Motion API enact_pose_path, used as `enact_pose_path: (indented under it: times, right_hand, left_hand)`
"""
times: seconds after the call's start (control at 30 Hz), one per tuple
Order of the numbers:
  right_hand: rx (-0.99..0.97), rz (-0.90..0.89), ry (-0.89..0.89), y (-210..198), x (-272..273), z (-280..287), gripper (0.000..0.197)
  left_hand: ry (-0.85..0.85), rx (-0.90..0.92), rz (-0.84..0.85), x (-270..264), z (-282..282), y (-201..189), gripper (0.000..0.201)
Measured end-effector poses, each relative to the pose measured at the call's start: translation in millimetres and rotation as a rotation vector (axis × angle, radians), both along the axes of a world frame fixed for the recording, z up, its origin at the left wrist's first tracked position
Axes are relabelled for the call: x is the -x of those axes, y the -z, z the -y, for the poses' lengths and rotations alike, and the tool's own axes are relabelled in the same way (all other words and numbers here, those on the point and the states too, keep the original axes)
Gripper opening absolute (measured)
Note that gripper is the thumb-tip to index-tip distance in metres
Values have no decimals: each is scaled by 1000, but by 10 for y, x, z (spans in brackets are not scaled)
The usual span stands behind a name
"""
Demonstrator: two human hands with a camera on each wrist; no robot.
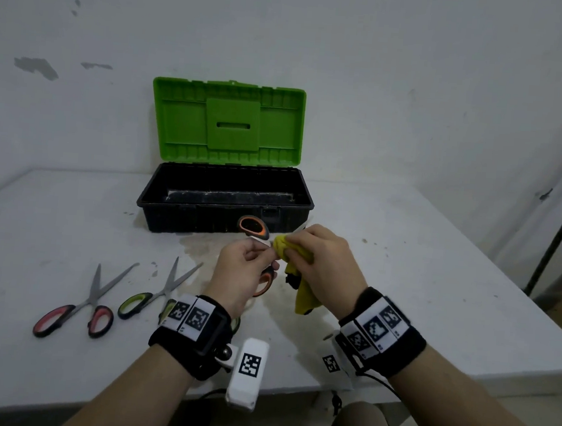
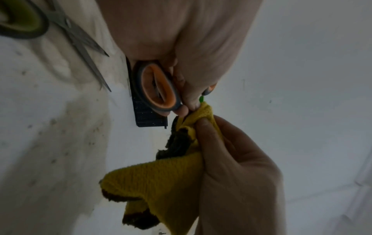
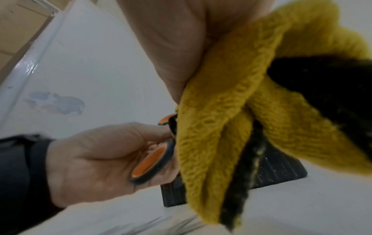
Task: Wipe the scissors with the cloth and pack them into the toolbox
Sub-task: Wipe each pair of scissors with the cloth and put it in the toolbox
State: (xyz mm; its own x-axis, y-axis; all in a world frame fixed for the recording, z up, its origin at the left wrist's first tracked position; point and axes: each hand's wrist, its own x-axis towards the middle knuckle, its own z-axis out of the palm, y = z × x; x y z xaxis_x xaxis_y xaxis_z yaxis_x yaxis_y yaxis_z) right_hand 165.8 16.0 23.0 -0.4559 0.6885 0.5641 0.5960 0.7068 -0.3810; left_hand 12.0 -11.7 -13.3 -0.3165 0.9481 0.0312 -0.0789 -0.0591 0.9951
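My left hand (image 1: 246, 270) grips the orange-handled scissors (image 1: 254, 228) by the handles, a little above the table in front of the toolbox. Their orange loops (image 2: 156, 88) show beside my fingertips and again in the right wrist view (image 3: 151, 162). My right hand (image 1: 319, 259) holds the yellow cloth (image 1: 303, 295) bunched around the blades, which are mostly hidden; only a blade tip pokes out past the knuckles. The cloth (image 2: 159, 182) hangs down with dark stained patches (image 3: 237, 114). The black toolbox (image 1: 226, 199) stands with its green lid (image 1: 227, 124) up and looks empty.
Red-handled scissors (image 1: 75, 314) and green-handled scissors (image 1: 152, 295) lie on the white table (image 1: 401, 289) at the left, blades spread. A stained patch marks the table before the toolbox. The wall is close behind. The table's right edge drops off near a dark pole (image 1: 561, 228).
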Motion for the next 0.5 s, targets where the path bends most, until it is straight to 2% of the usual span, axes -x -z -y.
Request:
enact_pose_path:
  times: [0.13,0.33,0.4,0.5]
  right_hand:
    - [14,13,70,6,-42,-53,14]
    - [90,-85,313,-179,-316,-345,18]
    - [69,-103,295,-213,-343,-280,17]
    - [46,-35,166,-155,-245,-51,18]
  left_hand:
    - [2,-13,-2,-41,2,-11,7]
    - [16,21,46,-30,35,5,10]
    - [10,40,80,-28,40,11,12]
    - [17,52,91,-43,53,5,13]
